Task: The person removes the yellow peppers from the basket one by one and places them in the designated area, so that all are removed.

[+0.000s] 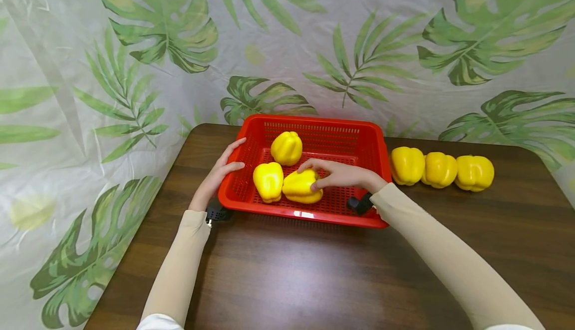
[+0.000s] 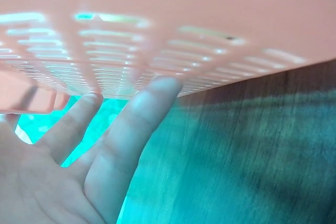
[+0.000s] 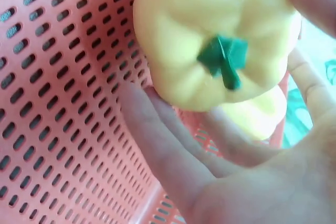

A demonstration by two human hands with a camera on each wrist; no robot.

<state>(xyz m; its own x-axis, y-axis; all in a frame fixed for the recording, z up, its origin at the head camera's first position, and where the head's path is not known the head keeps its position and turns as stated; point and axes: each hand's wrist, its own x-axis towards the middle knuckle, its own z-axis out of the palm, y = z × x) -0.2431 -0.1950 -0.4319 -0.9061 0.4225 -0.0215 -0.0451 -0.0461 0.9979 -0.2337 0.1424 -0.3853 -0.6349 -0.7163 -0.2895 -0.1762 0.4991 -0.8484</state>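
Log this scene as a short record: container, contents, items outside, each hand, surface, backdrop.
Container: red basket with slotted walls
Contents: three yellow peppers, two loose, one in hand
Outside: three more peppers in a row, right of basket
Left hand: rests against the basket's left side
Right hand: fingers and thumb around the held pepper, inside the basket
Surface: brown wood-look table
Backdrop: leaf-patterned sheet

No words, labels, brands, numbers or signs can be read — neither on the basket (image 1: 323, 133) nor on the peppers (image 1: 439, 169) at its three o'clock.
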